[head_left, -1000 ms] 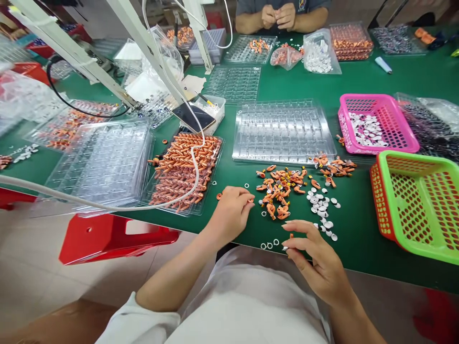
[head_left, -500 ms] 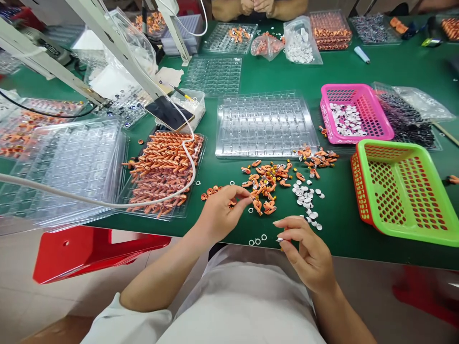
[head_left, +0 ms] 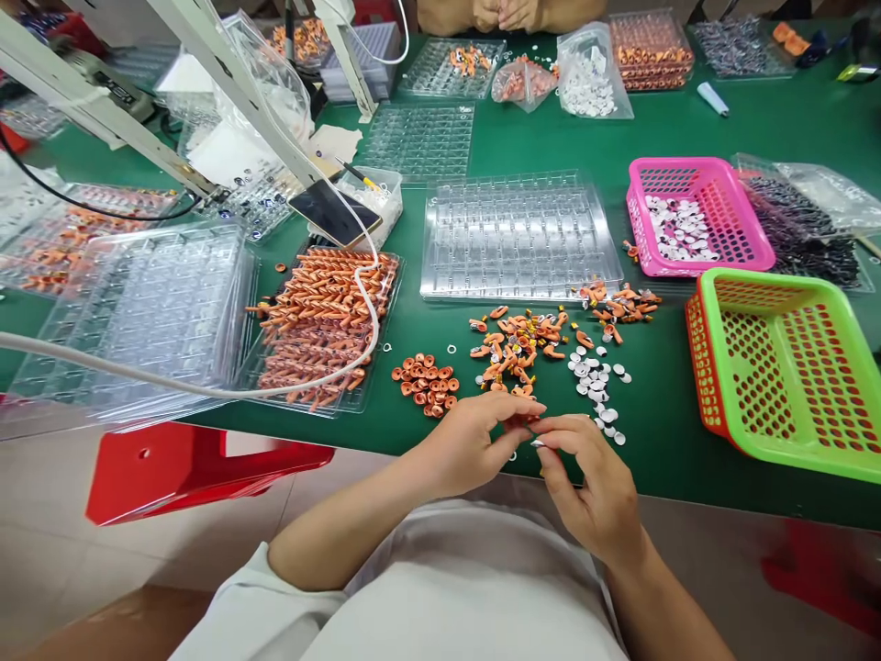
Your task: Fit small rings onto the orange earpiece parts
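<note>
At the near edge of the green table (head_left: 661,477), we hold one small piece (head_left: 538,443) pinched between the thumb and fingers of our right hand (head_left: 596,477). Its visible part is white and pointed, and the rest is covered by our fingers; a fleck of yellow shows just below, by the thumb. Our left hand (head_left: 474,445) is curled, its fingertips meeting those of the right; we cannot tell whether it grips anything.

Just beyond our hands, we have one pile of curved orange pieces (head_left: 527,344) with yellow and white bits, too jumbled to count. To its left sit more than twenty round, hollow orange cups (head_left: 428,384), with two thin white rings (head_left: 451,349) near them. To its right are more than twenty smooth white discs (head_left: 597,378), some overlapping.

We see three baskets: one pink basket (head_left: 740,262) holding white pieces with dark marks, and one green basket (head_left: 791,367) nested in one red basket (head_left: 703,367). One dark phone (head_left: 334,213) leans on one clear box (head_left: 392,207), left of the wide clear tray (head_left: 519,239).
</note>
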`<move>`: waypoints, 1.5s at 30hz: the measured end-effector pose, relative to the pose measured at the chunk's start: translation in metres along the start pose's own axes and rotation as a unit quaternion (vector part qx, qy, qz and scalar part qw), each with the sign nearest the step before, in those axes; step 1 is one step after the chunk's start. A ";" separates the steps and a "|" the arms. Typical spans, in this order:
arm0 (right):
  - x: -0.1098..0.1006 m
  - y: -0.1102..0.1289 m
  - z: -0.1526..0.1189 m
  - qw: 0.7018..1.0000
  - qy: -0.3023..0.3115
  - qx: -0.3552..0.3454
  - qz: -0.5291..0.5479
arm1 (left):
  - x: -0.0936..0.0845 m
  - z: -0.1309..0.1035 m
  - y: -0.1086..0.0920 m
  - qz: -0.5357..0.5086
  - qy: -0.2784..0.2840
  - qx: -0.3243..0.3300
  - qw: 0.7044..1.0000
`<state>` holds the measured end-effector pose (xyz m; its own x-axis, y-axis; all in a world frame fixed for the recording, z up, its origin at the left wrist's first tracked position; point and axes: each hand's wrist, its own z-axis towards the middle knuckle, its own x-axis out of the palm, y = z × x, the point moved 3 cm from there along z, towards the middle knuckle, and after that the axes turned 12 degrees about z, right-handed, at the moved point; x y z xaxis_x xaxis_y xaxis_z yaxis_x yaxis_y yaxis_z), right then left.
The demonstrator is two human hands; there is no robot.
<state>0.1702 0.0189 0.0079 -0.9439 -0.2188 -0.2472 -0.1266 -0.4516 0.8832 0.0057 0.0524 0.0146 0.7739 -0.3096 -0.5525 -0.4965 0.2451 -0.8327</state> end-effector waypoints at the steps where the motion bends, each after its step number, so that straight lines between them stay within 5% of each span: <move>1: -0.001 0.000 0.000 1.000 0.002 0.014 0.010 | 0.000 0.000 0.000 0.020 0.007 0.013 1.000; 8: -0.014 -0.012 0.000 0.963 -0.005 0.228 0.144 | 0.000 0.000 0.005 -0.024 -0.003 -0.041 0.999; 11: -0.018 -0.016 0.003 0.947 -0.021 0.262 0.184 | 0.001 -0.002 0.005 -0.065 -0.004 -0.060 0.996; 24: -0.021 -0.009 0.018 0.962 0.035 0.249 0.105 | 0.006 -0.003 0.001 0.033 -0.048 0.071 0.996; 45: -0.023 -0.008 0.030 0.963 0.119 0.242 0.023 | 0.009 -0.005 0.003 0.073 0.005 0.067 0.995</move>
<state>0.1843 0.0536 0.0184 -0.8624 -0.4474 -0.2366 -0.2681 0.0072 0.9634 0.0096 0.0458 0.0067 0.6925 -0.2707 -0.6687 -0.5460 0.4092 -0.7310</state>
